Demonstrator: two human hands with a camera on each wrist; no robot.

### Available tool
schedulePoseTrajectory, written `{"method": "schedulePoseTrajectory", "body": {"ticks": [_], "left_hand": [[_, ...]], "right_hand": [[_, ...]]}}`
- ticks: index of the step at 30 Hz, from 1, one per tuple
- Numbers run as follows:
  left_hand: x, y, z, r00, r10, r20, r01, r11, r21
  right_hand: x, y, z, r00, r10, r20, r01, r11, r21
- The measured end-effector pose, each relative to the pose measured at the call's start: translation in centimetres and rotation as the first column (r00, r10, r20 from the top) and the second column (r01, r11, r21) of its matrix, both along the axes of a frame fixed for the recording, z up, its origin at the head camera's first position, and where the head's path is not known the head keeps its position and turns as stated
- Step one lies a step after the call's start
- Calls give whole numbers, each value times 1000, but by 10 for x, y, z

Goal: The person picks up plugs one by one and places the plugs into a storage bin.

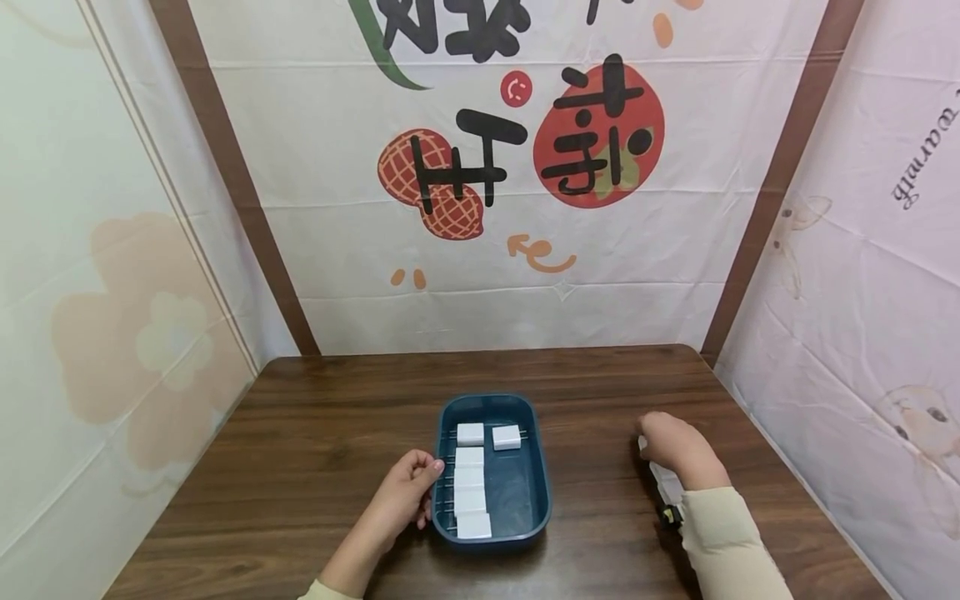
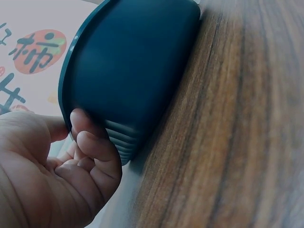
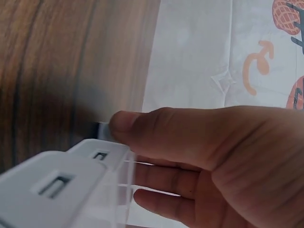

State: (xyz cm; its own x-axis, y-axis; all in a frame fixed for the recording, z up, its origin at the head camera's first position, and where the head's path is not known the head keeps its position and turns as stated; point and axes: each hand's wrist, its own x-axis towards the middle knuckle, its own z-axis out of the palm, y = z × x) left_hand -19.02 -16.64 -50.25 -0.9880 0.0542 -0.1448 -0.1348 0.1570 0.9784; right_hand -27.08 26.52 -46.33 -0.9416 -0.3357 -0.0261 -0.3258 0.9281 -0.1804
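Near the middle of the table, a dark blue tray (image 1: 545, 500) holds several white USB chargers (image 1: 470, 479) with metal prongs. Most stand in a column along its left side; a single charger (image 1: 506, 437) sits apart at upper right. My left hand (image 1: 408, 492) grips the tray's left rim, its fingers curled against the outer wall in the left wrist view. To the right, my right hand (image 1: 678, 450) pinches at the far end of a row of white chargers (image 3: 57, 185), whose USB slots face the right wrist camera. The pinched piece is mostly hidden behind the thumb (image 3: 126, 126).
A small black and yellow item (image 1: 670, 516) lies at the near end of the right-hand row. The brown wooden table (image 1: 360, 400) meets a printed cloth backdrop (image 1: 337, 275) behind, with cloth walls on both sides.
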Motion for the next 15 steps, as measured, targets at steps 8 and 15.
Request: {"method": "schedulePoseTrajectory", "body": {"ticks": [8,15], "left_hand": [[1,0,-1,1000,3,-2,-3,1000,-11],[1,0,-1,1000,1,-4,-1,1000,-7]], "right_hand": [[0,-2,-2,1000,-9,-28,10,999,32],[2,3,1,998,-35,-52,37,999,37]]}}
